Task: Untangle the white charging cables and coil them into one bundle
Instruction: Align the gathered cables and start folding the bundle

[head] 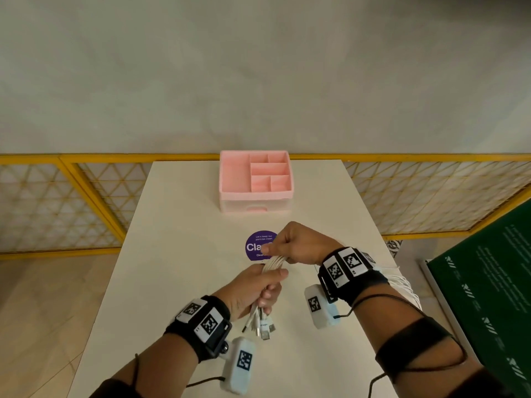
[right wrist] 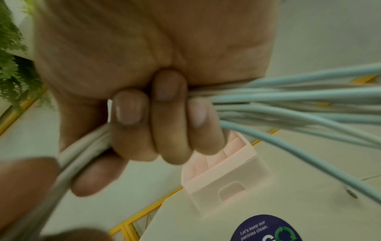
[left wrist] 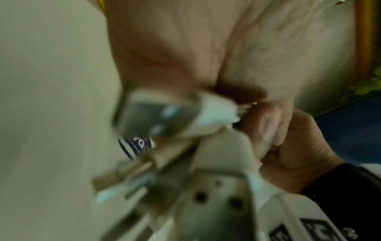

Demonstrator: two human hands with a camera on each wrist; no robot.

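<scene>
Several white charging cables (head: 273,264) run as one gathered bunch between my two hands above the white table (head: 178,254). My left hand (head: 255,288) grips the bunch near its plug ends, and the USB connectors (head: 263,330) hang out below the fist. My right hand (head: 298,245) grips the same bunch just beyond, fingers curled round it. In the right wrist view the fingers (right wrist: 164,114) wrap the cables (right wrist: 288,104), which fan out to the right. The left wrist view is blurred, with connectors (left wrist: 164,117) close to the lens.
A pink compartmented organizer (head: 255,179) with a drawer stands at the table's far end. A purple round sticker (head: 257,245) lies on the table under the hands. More loose cable strands (head: 402,282) trail behind my right wrist. A green board (head: 482,282) stands at the right.
</scene>
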